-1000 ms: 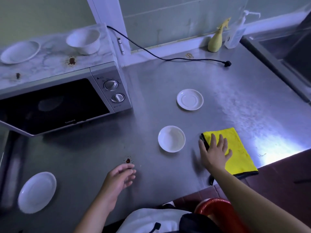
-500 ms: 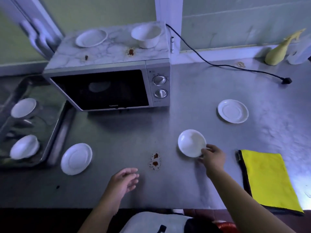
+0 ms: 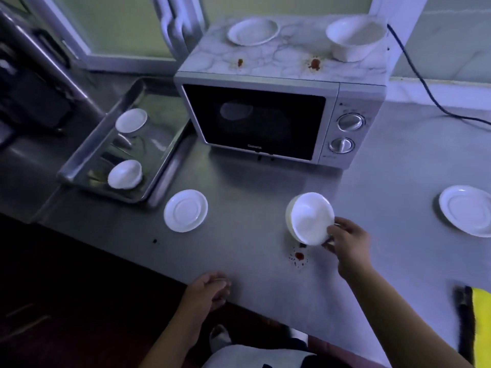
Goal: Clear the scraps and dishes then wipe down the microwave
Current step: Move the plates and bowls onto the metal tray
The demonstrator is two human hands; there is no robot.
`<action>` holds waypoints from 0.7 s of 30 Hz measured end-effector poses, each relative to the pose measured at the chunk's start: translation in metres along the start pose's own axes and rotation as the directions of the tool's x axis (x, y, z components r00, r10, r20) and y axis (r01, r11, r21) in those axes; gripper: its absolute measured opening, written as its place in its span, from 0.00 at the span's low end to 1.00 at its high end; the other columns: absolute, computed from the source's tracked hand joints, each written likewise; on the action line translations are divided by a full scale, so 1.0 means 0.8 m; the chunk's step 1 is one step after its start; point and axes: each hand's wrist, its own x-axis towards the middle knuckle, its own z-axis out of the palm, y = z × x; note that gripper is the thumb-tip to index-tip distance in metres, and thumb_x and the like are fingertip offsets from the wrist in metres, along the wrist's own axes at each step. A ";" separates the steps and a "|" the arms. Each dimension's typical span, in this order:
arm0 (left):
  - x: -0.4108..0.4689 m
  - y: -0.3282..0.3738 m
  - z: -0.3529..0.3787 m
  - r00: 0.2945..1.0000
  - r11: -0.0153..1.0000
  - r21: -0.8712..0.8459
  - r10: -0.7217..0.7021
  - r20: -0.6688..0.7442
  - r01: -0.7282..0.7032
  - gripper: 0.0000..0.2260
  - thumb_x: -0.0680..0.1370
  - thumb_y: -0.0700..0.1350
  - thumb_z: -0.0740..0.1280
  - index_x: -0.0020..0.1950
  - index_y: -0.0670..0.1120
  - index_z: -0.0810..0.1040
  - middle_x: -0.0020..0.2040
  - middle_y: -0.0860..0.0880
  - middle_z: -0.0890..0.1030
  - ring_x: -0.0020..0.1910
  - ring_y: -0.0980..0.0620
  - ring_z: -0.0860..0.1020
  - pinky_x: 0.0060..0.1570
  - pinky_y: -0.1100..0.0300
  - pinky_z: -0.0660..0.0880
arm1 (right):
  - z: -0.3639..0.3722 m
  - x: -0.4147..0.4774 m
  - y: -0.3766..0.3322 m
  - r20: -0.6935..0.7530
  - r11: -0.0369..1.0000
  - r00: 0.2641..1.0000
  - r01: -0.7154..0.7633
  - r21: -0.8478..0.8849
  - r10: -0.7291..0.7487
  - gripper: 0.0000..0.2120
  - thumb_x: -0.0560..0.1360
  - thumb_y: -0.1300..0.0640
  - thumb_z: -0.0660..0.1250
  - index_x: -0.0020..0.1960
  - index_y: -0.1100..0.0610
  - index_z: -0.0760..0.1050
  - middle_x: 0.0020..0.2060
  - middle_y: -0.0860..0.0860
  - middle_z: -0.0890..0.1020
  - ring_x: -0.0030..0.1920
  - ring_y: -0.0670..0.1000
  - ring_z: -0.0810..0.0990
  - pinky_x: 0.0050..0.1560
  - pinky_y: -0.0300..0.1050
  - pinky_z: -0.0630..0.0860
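Microwave [image 3: 265,120] dead centre at the back of the table [image 3: 398,155], door shut, two knobs on its right panel, and its marbled top is a mess: two reddish stains, one at the left [image 3: 240,62] and a bigger one at the right [image 3: 315,63]. Up there too, a shallow white dish [image 3: 253,31] at the left and a deep white bowl [image 3: 356,37] at the right, just behind the bigger stain. A dark cord [image 3: 425,86] trails off along the wall on the right.

Down front, the right hand [image 3: 348,245] pinches the rim of a small white bowl [image 3: 310,219], thumb and fingers curled on its near edge, and the bowl is tipped up so its inside faces the camera. Whether its base touches the table I cannot tell. Just below it lies a red splatter [image 3: 299,256] on the steel. The left hand [image 3: 207,290] hangs at the table's near edge, fingers loosely curled, gripping nothing.

One white saucer [image 3: 185,210] lies flat, left of the held bowl, and another saucer [image 3: 467,209] sits well apart at the far right. Left of the microwave, a metal tray [image 3: 162,120] carries two white pieces: a little dish [image 3: 131,120] toward the back and a small bowl [image 3: 125,173] tipped on its side near the front. A yellow cloth [image 3: 482,322] with a dark edge peeks in at the lower right corner.
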 end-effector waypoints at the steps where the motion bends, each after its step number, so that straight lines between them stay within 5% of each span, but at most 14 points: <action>1: 0.000 0.005 -0.004 1.000 1.000 -0.022 0.017 0.012 -0.016 0.07 0.80 0.35 0.64 0.54 0.40 0.80 0.47 0.41 0.84 0.44 0.48 0.80 0.46 0.56 0.78 | 0.014 -0.012 -0.002 0.061 0.999 0.998 0.018 -0.035 -0.016 0.13 0.71 0.73 0.62 0.44 0.59 0.82 0.36 0.57 0.80 0.36 0.56 0.77 0.40 0.53 0.79; 7: -0.007 0.057 -0.057 0.963 0.968 -0.131 0.233 0.138 -0.216 0.14 0.74 0.49 0.72 0.59 0.48 0.82 0.55 0.48 0.84 0.53 0.51 0.82 0.54 0.51 0.78 | 0.114 -0.103 -0.004 0.384 0.967 0.918 0.177 -0.185 -0.095 0.16 0.72 0.73 0.65 0.45 0.55 0.84 0.36 0.62 0.82 0.33 0.53 0.78 0.32 0.48 0.78; 12: -0.006 0.084 -0.136 0.927 0.927 -0.224 0.338 0.160 -0.299 0.11 0.79 0.41 0.67 0.60 0.49 0.82 0.58 0.50 0.84 0.56 0.52 0.82 0.54 0.50 0.80 | 0.198 -0.161 0.012 0.456 0.938 0.880 0.258 -0.230 -0.130 0.16 0.73 0.73 0.66 0.44 0.53 0.84 0.37 0.59 0.83 0.35 0.52 0.80 0.30 0.44 0.79; 17: 0.000 0.078 -0.227 0.913 0.906 -0.273 0.375 0.158 -0.325 0.11 0.76 0.41 0.71 0.59 0.47 0.82 0.58 0.47 0.83 0.59 0.47 0.81 0.58 0.44 0.79 | 0.278 -0.210 0.039 0.456 0.916 0.878 0.292 -0.275 -0.143 0.15 0.74 0.72 0.66 0.46 0.54 0.84 0.40 0.60 0.84 0.37 0.57 0.81 0.35 0.55 0.83; 21: 0.008 0.066 -0.292 0.930 0.880 -0.360 0.360 0.076 -0.312 0.10 0.75 0.37 0.71 0.56 0.44 0.83 0.55 0.43 0.84 0.51 0.47 0.83 0.54 0.41 0.80 | 0.335 -0.246 0.064 0.481 0.858 0.860 0.370 -0.357 -0.171 0.16 0.73 0.68 0.68 0.42 0.47 0.84 0.36 0.49 0.85 0.37 0.59 0.83 0.39 0.65 0.82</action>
